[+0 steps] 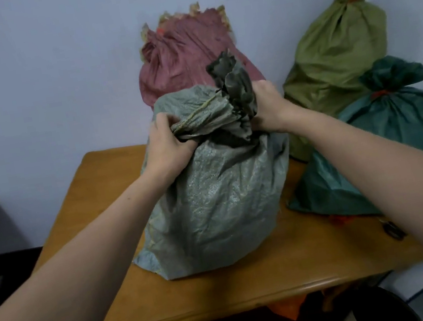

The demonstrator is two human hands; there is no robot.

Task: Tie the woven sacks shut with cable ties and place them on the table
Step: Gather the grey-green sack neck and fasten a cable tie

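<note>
Standing upright on the wooden table [143, 297], the grey-green woven sack [216, 193] has its gathered neck [211, 118] lying crosswise, gripped by the left hand [167, 139] at its base and the right hand [265, 106] beside the ruffled mouth [229, 73].

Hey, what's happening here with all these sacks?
A person holds bunched the mouth of a grey sack standing on the wooden table. The left hand grips the gathered neck on one side, the right hand on the other. No tie shows on it. Behind it are a red sack, an olive sack and a teal sack, the last two with orange ties.
</note>
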